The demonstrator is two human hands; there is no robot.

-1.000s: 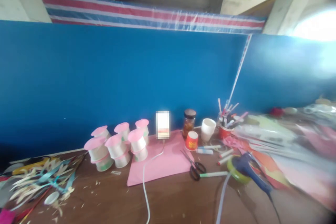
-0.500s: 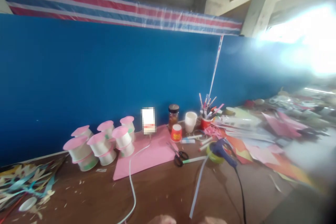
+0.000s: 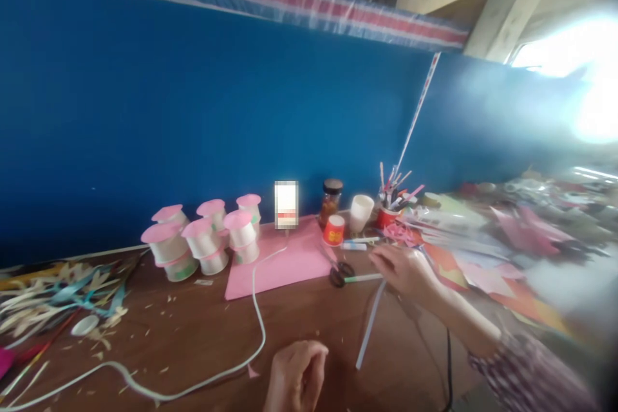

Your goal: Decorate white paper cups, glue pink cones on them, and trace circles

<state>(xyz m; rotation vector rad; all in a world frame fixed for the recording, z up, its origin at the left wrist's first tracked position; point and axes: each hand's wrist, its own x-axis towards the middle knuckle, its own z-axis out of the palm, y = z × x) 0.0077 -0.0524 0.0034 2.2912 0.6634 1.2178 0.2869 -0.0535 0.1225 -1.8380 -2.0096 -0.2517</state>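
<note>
My left hand is at the near edge of the view with its fingers curled in; nothing shows in it. My right hand reaches from the right with loosely bent fingers, over the place where the blue glue gun lies. It hides most of the gun; whether it touches it I cannot tell. A long pale glue stick sticks out below the hand. Left of my fingertips lie a white marker with a green end and black-handled scissors, their blades over a pink paper sheet.
Pink-topped stacked white paper cups stand at the left. Behind are a lidded jar, a red cup, a white cup and a red pen holder. A white cable crosses the table; paper scraps lie left.
Both hands have come up from the bottom edge. My right hand now covers the glue gun and my left stands nearer the middle. The view has shifted, and more of the cable shows.
</note>
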